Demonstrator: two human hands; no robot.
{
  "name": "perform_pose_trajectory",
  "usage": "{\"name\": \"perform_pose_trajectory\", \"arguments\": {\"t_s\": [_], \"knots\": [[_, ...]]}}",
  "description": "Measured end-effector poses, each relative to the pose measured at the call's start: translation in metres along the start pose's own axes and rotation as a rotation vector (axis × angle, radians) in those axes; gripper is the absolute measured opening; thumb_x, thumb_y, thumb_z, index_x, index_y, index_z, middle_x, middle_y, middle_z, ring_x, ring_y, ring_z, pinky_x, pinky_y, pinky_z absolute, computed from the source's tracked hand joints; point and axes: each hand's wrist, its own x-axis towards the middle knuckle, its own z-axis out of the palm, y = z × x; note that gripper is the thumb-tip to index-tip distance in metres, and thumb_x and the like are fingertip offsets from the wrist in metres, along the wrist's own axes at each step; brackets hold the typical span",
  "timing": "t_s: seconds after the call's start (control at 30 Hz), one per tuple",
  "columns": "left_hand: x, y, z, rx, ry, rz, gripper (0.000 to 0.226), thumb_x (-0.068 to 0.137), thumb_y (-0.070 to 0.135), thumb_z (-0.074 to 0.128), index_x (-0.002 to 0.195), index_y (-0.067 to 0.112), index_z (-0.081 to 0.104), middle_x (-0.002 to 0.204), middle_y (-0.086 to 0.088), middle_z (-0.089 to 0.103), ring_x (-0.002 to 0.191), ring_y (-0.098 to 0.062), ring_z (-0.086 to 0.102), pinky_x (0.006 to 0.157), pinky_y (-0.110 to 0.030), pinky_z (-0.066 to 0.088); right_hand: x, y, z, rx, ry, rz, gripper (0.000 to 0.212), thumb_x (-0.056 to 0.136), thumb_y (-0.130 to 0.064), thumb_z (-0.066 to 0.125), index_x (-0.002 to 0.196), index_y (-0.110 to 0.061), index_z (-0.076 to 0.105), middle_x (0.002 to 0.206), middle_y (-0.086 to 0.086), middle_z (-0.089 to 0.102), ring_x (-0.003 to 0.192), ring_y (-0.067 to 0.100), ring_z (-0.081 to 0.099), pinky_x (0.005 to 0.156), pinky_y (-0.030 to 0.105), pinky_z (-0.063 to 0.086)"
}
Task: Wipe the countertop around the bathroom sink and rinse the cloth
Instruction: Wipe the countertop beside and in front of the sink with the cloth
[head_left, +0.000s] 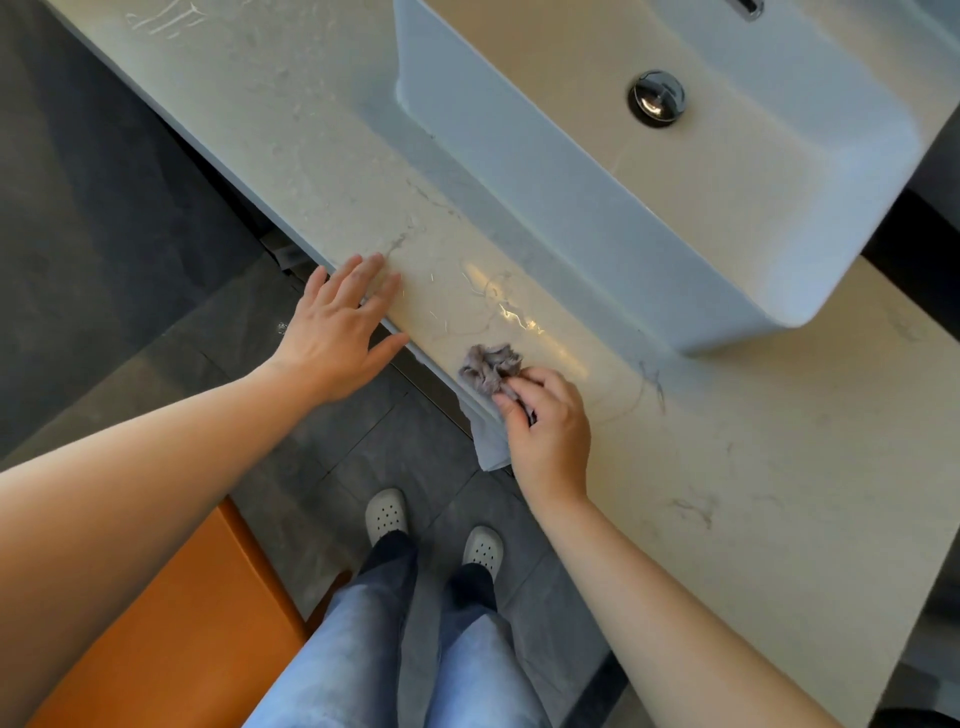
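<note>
- The fingers (514, 402) of my right hand (548, 426) are curled and pinched tight on the cloth (491, 366), a grey crumpled wad, at the front edge of the counter (753, 467).
- The wad rests on the counter top just ahead of my fingertips. A paler flap (part of the same cloth, as far as I can tell) hangs over the edge beneath my hand.
- My left hand (337, 322) is off to the left, well apart from the cloth. Its fingers are straight and spread, lying flat on the same front edge and holding nothing, and the thumb juts past the edge.
- Between my two hands, wet streaks (501, 306) glint on the pale, veined stone.
- Beyond the cloth, the white sink (519, 171) stands on the counter. Its near corner is close to the wad but not touching it, and a chrome drain (656, 97) sits in the bottom of the basin.
- Below the counter edge are the grey tiled floor (426, 457), my white perforated clogs (385, 514), my blue jeans (363, 649), and an orange surface (171, 623) at lower left.
</note>
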Motion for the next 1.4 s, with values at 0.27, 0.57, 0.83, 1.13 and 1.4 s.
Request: {"name": "perform_pose_trajectory", "arguments": {"t_s": [0.27, 0.57, 0.83, 1.13, 1.4], "knots": [[0.0, -0.007, 0.002, 0.034, -0.029, 0.022, 0.072, 0.091, 0.058, 0.027, 0.152, 0.024, 0.008, 0.16, -0.003, 0.001, 0.146, -0.022, -0.003, 0.118, -0.049, 0.002, 0.01, -0.012, -0.025, 0.217, 0.103, 0.088, 0.01, 0.083, -0.012, 0.068, 0.092, -0.009, 0.072, 0.09, -0.004, 0.061, 0.082, 0.008, 0.058, 0.074, 0.014, 0.044], [0.0, -0.004, 0.007, 0.0, -0.009, 0.005, 0.074, 0.09, 0.059, 0.024, 0.152, 0.023, 0.007, 0.16, -0.003, -0.001, 0.146, -0.021, -0.004, 0.118, -0.047, 0.0, 0.11, 0.029, -0.032, -0.125, 0.193, 0.086, 0.019, 0.083, -0.014, 0.066, 0.098, -0.004, 0.072, 0.104, 0.01, 0.064, 0.096, 0.027, 0.058, 0.076, 0.023, 0.039], [0.002, -0.01, 0.008, 0.024, 0.003, 0.037, 0.078, 0.086, 0.065, 0.014, 0.151, 0.023, 0.011, 0.159, -0.004, 0.005, 0.146, -0.023, 0.001, 0.118, -0.049, 0.001, 0.109, 0.023, 0.001, -0.126, 0.298, 0.117, 0.022, 0.086, -0.02, 0.065, 0.102, -0.008, 0.072, 0.111, 0.008, 0.065, 0.102, 0.024, 0.058, 0.082, 0.025, 0.04], [0.002, -0.013, 0.007, 0.023, 0.018, 0.057, 0.076, 0.086, 0.064, 0.013, 0.151, 0.023, 0.016, 0.159, -0.003, 0.009, 0.146, -0.023, 0.005, 0.117, -0.051, 0.001, 0.106, 0.012, 0.008, -0.108, 0.241, 0.089, 0.023, 0.086, -0.021, 0.065, 0.104, -0.008, 0.072, 0.11, 0.006, 0.065, 0.102, 0.024, 0.056, 0.08, 0.019, 0.035], [0.005, -0.021, -0.001, 0.021, 0.006, 0.099, 0.064, 0.094, 0.048, 0.036, 0.151, 0.027, 0.015, 0.159, -0.003, 0.009, 0.146, -0.023, 0.004, 0.118, -0.049, -0.001, 0.025, -0.02, 0.03, -0.068, 0.1, -0.012, 0.02, 0.081, -0.017, 0.071, 0.099, -0.009, 0.073, 0.103, 0.001, 0.065, 0.094, 0.017, 0.055, 0.076, 0.021, 0.04]]}}
